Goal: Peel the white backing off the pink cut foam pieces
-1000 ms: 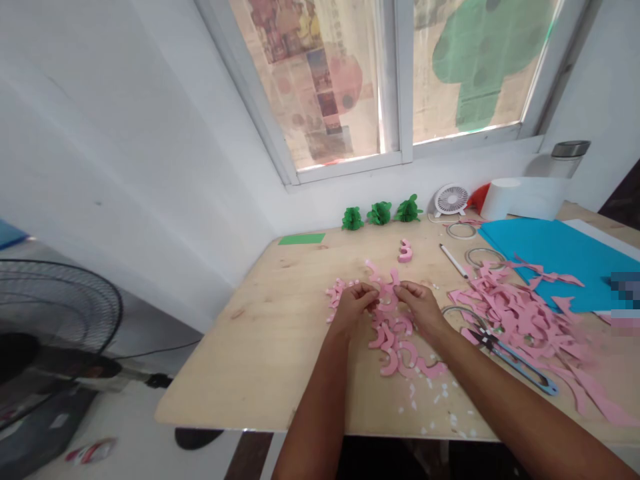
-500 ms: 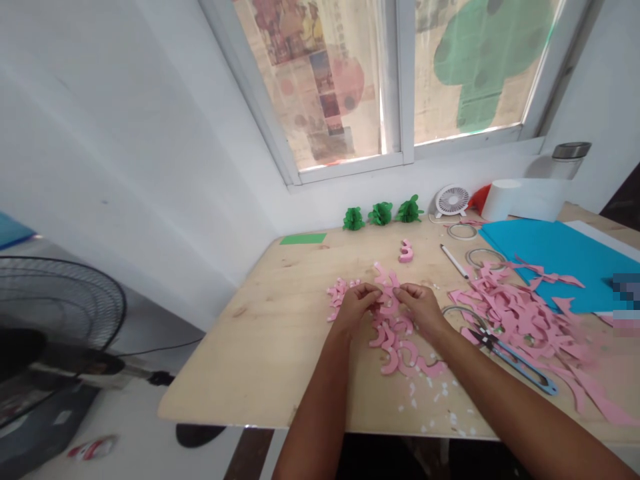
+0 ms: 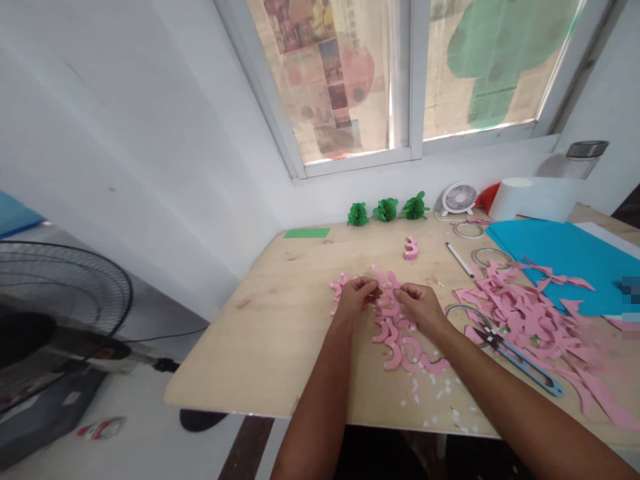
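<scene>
Over a cluster of pink curved paper pieces, both my hands work close together. My left hand is closed in a pinch; what its fingertips hold is too small to make out. The fingers of my right hand pinch a pink curved paper piece. Left of my left hand lies a small heap of pink cut pieces, partly covered by it. Tiny white scraps are scattered below my right hand. Farther back rests a stacked pink curved shape.
Pink offcuts, blue-handled scissors, tape rings, a white pen and blue sheets crowd the right. Green paper ornaments and a small white fan line the wall. A large floor fan stands left.
My left fingertips have drawn slightly apart from the right ones. The whole view has shifted a little; the things on the table lie as before.
</scene>
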{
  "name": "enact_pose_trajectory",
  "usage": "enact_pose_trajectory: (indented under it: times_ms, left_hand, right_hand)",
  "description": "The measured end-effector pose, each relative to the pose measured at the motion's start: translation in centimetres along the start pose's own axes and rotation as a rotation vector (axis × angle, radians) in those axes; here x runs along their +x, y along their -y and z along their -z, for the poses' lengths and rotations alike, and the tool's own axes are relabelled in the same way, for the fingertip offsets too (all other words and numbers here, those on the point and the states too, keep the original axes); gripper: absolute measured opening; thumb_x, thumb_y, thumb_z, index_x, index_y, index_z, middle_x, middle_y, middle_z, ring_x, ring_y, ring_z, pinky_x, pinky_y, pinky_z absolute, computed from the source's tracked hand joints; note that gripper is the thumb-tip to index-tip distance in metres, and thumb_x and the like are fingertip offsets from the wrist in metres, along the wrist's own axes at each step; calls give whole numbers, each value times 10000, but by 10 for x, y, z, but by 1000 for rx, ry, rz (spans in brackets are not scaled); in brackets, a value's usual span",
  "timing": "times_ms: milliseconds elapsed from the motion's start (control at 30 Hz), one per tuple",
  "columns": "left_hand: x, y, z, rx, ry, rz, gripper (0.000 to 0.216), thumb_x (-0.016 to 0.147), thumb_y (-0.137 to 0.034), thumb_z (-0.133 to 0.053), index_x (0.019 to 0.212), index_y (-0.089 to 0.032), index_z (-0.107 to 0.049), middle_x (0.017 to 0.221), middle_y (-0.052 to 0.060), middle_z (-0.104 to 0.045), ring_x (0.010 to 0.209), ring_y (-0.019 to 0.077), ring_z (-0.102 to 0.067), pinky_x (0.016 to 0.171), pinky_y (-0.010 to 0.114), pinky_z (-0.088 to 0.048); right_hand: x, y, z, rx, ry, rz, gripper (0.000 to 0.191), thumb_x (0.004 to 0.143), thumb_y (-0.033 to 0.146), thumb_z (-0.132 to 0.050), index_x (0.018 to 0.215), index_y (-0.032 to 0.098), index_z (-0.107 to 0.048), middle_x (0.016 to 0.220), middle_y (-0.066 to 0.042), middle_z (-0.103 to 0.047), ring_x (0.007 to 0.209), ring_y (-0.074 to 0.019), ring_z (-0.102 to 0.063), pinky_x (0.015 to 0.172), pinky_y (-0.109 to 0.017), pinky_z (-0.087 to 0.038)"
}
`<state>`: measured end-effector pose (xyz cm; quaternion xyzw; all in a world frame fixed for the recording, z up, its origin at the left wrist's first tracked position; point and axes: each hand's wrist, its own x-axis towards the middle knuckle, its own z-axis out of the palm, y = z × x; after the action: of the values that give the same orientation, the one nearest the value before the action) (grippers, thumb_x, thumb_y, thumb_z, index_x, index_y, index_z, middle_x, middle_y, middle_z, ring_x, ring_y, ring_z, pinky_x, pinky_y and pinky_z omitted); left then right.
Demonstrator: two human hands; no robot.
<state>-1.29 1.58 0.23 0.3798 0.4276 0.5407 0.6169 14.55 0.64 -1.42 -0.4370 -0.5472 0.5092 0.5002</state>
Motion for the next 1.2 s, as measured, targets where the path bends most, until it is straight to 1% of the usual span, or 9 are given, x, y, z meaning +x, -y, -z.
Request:
enact_pose_trajectory:
  times_ms: [67, 233, 367, 433, 500, 633, 867, 1033, 1200]
  left_hand:
    - [-2, -4, 4, -39, 9, 7, 268, 554, -319, -742, 650, -124, -585, 565, 9, -599, 497, 84, -529, 481, 198, -374]
    - [-9, -13, 14, -134, 159, 61, 260, 572, -295, -742, 631, -124, -555, 530, -3, -569, 469, 77, -506, 471, 198, -372]
    - [-12, -12, 11, -54, 281, 90, 259, 571, -287, -748, 640, -112, -571, 534, 5, -570, 471, 76, -501, 466, 194, -354]
    - [-11, -9, 7, 3, 312, 97, 257, 574, -291, -747, 627, -106, -576, 522, 5, -559, 467, 72, -489, 456, 192, -337]
    - [-10, -8, 4, 50, 307, 98, 270, 568, -309, -748, 614, -105, -578, 507, 1, -547, 460, 69, -475, 455, 195, -331]
    - [-8, -5, 0, 107, 248, 89, 297, 548, -346, -751, 602, -112, -575, 493, -12, -537, 444, 64, -451, 454, 200, -330]
    - [-4, 1, 0, 175, 213, 27, 267, 567, -332, -737, 611, -119, -583, 500, -26, -537, 423, 49, -429, 448, 196, -328]
    - [-1, 4, 0, 241, 167, 2, 295, 547, -362, -742, 602, -116, -587, 485, -23, -536, 413, 53, -421, 431, 199, -319]
    - [-1, 3, -2, 247, 129, -6, 306, 531, -377, -742, 574, -119, -582, 466, -27, -529, 402, 50, -413, 420, 196, -299]
  right_hand:
    - [0, 1, 0, 41, -11, -28, 337, 683, 440, -592, 546, 177, -432, 469, 64, -305, 413, -65, -283, 382, -207, -196]
    - [1, 2, 2, 101, -39, -58, 326, 674, 422, -611, 553, 171, -442, 485, 62, -319, 425, -62, -279, 388, -205, -194]
    - [2, 1, 2, 68, -29, -35, 338, 672, 419, -614, 537, 170, -430, 477, 65, -306, 434, -62, -272, 403, -206, -194]
    - [2, 1, 1, 53, -26, -29, 344, 669, 420, -616, 528, 169, -426, 475, 65, -306, 436, -62, -270, 403, -206, -190]
    - [2, 1, 1, 47, -27, -36, 345, 667, 424, -616, 527, 171, -428, 470, 66, -304, 430, -62, -265, 397, -207, -184]
    - [2, 0, 1, 59, -14, -60, 327, 665, 423, -614, 533, 171, -453, 465, 66, -327, 412, -63, -275, 385, -207, -191]
    - [0, 1, 1, 87, 15, -72, 293, 664, 415, -611, 558, 168, -493, 459, 67, -363, 393, -64, -288, 380, -207, -205]
    - [1, 0, 1, 72, 24, -60, 318, 669, 438, -607, 559, 164, -487, 471, 62, -367, 405, -63, -292, 378, -204, -208]
    - [1, -2, 1, 57, 19, -57, 334, 654, 456, -609, 553, 165, -482, 464, 63, -369, 406, -63, -292, 378, -203, -217]
